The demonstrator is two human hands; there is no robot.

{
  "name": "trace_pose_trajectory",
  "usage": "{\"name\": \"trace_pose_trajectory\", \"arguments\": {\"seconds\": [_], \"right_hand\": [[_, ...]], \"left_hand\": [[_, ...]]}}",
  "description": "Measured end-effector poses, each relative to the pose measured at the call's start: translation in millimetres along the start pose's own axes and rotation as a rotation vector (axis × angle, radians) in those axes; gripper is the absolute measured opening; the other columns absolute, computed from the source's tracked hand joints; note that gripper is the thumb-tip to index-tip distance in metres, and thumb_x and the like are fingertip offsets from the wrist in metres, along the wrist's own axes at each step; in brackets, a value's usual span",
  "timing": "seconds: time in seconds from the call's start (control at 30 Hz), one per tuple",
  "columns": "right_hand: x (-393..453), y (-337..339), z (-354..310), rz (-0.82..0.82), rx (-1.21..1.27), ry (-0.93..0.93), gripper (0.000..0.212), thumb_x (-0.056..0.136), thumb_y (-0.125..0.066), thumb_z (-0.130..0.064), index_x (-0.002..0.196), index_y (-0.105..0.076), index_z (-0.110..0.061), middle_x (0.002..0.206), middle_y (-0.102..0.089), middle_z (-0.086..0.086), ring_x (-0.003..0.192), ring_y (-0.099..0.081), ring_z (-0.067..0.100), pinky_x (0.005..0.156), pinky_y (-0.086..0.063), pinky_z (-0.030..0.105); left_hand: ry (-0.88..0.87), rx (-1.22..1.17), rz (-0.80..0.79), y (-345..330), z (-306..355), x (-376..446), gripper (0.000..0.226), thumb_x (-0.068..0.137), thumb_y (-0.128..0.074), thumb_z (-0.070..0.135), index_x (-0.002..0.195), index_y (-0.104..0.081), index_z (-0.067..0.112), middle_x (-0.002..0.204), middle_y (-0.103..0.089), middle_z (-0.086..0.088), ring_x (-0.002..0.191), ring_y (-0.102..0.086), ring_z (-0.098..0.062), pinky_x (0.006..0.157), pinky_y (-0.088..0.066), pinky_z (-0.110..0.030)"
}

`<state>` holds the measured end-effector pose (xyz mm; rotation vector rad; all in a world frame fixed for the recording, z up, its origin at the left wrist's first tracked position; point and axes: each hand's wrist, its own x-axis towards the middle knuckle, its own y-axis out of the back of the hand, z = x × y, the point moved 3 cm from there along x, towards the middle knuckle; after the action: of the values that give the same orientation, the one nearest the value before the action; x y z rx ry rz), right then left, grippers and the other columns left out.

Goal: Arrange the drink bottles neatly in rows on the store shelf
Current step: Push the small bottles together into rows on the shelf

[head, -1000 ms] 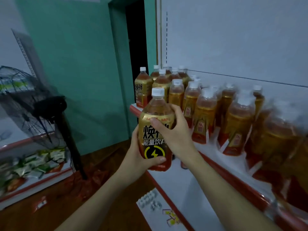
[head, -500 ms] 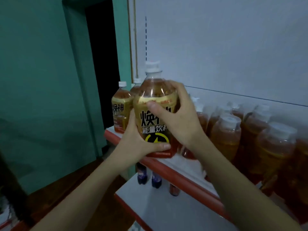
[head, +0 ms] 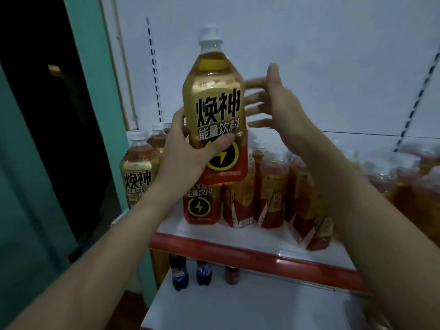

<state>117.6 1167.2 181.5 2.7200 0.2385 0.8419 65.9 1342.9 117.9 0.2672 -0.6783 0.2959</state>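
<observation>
**Bottle raised over shelf rows**

Head view: left hand (head: 184,153) grips 1 bottle (head: 215,110) round its lower half, thumb across the front of the label, fingers hidden behind. It is upright, white cap on top, gold label with black characters above a red band bearing a black and yellow lightning mark. It is held in the air above the front left of the shelf (head: 252,248), in front of the white back panel (head: 309,44).

Right hand (head: 273,98) is just right of the bottle, fingers straight and spread, thumb up, holding nothing. Whether its fingertips touch the bottle's far side I cannot tell, since the bottle hides them.

On the shelf stand many like bottles in rows (head: 273,186), packed close; those at far right are blurred. 1 stands straight below the raised one, lightning mark facing front. Another, the corner bottle (head: 138,172), stands at the left end, label forward, with 2 more caps behind it.

The shelf has a red front edge. On the lower shelf (head: 250,310) stand 2 dark cola bottles (head: 190,273) and 1 small reddish bottle (head: 231,275), just under that edge. Green wall (head: 90,67) and a dark doorway lie to the left.
</observation>
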Motion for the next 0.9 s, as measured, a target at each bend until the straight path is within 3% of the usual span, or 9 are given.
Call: {"name": "trace_pose_trajectory", "arguments": {"seconds": [0.07, 0.13, 0.2, 0.27, 0.33, 0.43, 0.67, 0.8, 0.9], "right_hand": [[-4, -2, 30, -0.026, -0.272, -0.061, 0.036, 0.107, -0.035, -0.044, 0.119, -0.060, -0.022, 0.108, -0.068, 0.002, 0.100, -0.068, 0.025, 0.087, -0.057, 0.038], [-12, -13, 52, -0.146, -0.482, -0.095, 0.041, 0.094, -0.050, -0.053, 0.125, -0.056, -0.026, 0.112, -0.067, -0.001, 0.097, -0.069, 0.022, 0.085, -0.058, 0.042], [-18, -25, 61, -0.238, -0.680, -0.064, 0.057, 0.083, -0.050, -0.058, 0.132, -0.052, -0.029, 0.117, -0.067, -0.002, 0.098, -0.068, 0.022, 0.086, -0.055, 0.043], [-17, -33, 66, -0.261, -1.022, 0.043, 0.046, 0.093, -0.048, -0.044, 0.134, -0.049, -0.024, 0.120, -0.067, 0.001, 0.105, -0.065, 0.027, 0.091, -0.047, 0.045], [-17, -38, 69, -0.240, -1.229, 0.138, 0.035, 0.098, -0.045, -0.034, 0.129, -0.051, -0.019, 0.110, -0.066, 0.001, 0.104, -0.065, 0.030, 0.093, -0.041, 0.046], [-18, -36, 77, -0.184, -1.244, 0.221, 0.033, 0.098, -0.048, -0.032, 0.127, -0.051, -0.018, 0.095, -0.065, 0.001, 0.095, -0.065, 0.032, 0.089, -0.039, 0.044], [-9, -16, 92, -0.198, -1.168, 0.230, 0.044, 0.093, -0.052, -0.035, 0.134, -0.040, -0.025, 0.101, -0.069, 0.003, 0.094, -0.064, 0.030, 0.088, -0.034, 0.044], [-7, -2, 97, -0.203, -1.177, 0.244, 0.048, 0.093, -0.052, -0.050, 0.131, -0.042, -0.023, 0.094, -0.065, 0.002, 0.092, -0.063, 0.029, 0.083, -0.029, 0.042], [-9, 7, 98, -0.217, -1.180, 0.211, 0.060, 0.089, -0.050, -0.063, 0.132, -0.042, -0.022, 0.090, -0.062, 0.001, 0.088, -0.059, 0.028, 0.086, -0.032, 0.044]], "left_hand": [[0.025, -0.043, 0.016, 0, -11, -13, 0.082, 0.065, -0.082, 0.051, 0.134, -0.047, 0.025, 0.115, -0.066, 0.016, 0.106, -0.064, 0.002, 0.090, -0.056, -0.030], [0.031, -0.066, 0.022, -1, -17, -24, 0.084, 0.064, -0.081, 0.049, 0.136, -0.046, 0.023, 0.111, -0.066, 0.018, 0.102, -0.063, 0.007, 0.086, -0.054, -0.020], [0.030, -0.092, 0.001, -3, -25, -33, 0.084, 0.064, -0.082, 0.044, 0.136, -0.045, 0.021, 0.108, -0.066, 0.021, 0.102, -0.063, 0.007, 0.081, -0.051, -0.011], [0.036, -0.082, -0.031, -4, -33, -43, 0.086, 0.064, -0.087, 0.049, 0.136, -0.045, 0.026, 0.110, -0.066, 0.024, 0.107, -0.062, 0.005, 0.084, -0.051, -0.011], [0.039, -0.070, -0.052, -8, -41, -55, 0.085, 0.063, -0.084, 0.054, 0.135, -0.044, 0.032, 0.115, -0.063, 0.027, 0.111, -0.059, 0.005, 0.086, -0.049, -0.011], [0.063, -0.067, -0.054, -19, -51, -72, 0.076, 0.064, -0.081, 0.052, 0.129, -0.047, 0.035, 0.113, -0.063, 0.028, 0.109, -0.059, 0.005, 0.084, -0.045, -0.006], [0.165, -0.054, 0.021, -47, -68, -87, 0.091, 0.058, -0.093, 0.044, 0.133, -0.048, 0.020, 0.115, -0.066, 0.011, 0.107, -0.062, 0.000, 0.081, -0.048, -0.008], [0.199, -0.008, 0.021, -55, -74, -92, 0.099, 0.053, -0.083, 0.050, 0.139, -0.044, 0.022, 0.120, -0.064, 0.012, 0.112, -0.060, -0.002, 0.087, -0.049, -0.013], [0.242, -0.019, 0.012, -63, -81, -99, 0.088, 0.056, -0.085, 0.044, 0.134, -0.046, 0.027, 0.113, -0.065, 0.022, 0.108, -0.061, 0.003, 0.084, -0.048, -0.009]]}}
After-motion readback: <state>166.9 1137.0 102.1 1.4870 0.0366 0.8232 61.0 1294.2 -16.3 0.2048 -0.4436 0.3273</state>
